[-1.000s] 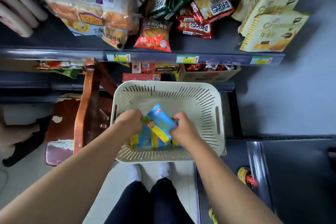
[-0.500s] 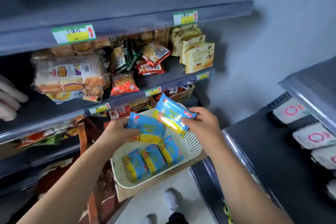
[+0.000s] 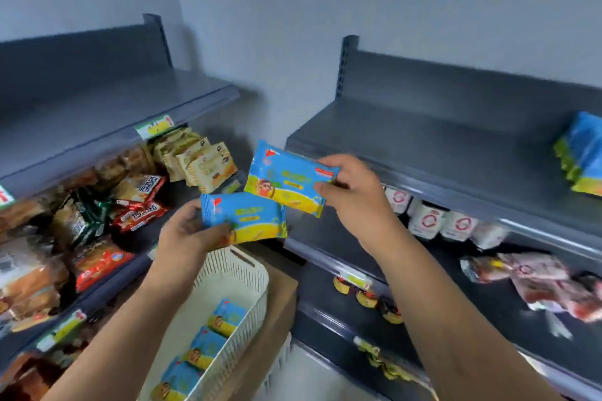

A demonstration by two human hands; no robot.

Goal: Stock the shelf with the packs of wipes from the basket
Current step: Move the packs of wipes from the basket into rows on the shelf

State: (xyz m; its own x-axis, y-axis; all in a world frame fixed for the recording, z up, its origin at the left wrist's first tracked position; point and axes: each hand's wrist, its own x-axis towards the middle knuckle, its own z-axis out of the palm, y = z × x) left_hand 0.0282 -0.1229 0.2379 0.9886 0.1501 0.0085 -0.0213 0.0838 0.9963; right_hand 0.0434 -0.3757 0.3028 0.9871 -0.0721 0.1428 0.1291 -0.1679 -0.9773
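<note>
Stocking was under way, roughly mid-task by my reckoning.

In hand: your left hand (image 3: 185, 231) gripped one blue-and-yellow pack (image 3: 244, 216) by its left end, thumb on top and fingers curled beneath, at centre frame above the basket (image 3: 250, 273). Your right hand (image 3: 355, 195) pinched a second pack (image 3: 286, 182) by its right end, thumb over the top face. That one sat just above and right of the first; I could not tell whether their corners touched. It hung at the front lip of the top shelf (image 3: 423, 146) in the right half of the frame and had not been set down.

Done: a stack of matching packs (image 3: 583, 153) stood on that shelf at the far right edge, partly cut off by the frame, so the count was unclear.

Left: both packs in your hands, plus at least three loose packs (image 3: 205, 345) lying in a row in the basket at lower centre. The basket rested on a cardboard box (image 3: 277, 296).

A wide bare stretch of shelf lay between your right hand and the stack — room enough, I judged, for all that remained. A couple more two-handed trips looked likely.

The snack bags (image 3: 140, 192) on the shelves at left were no part of the job.
</note>
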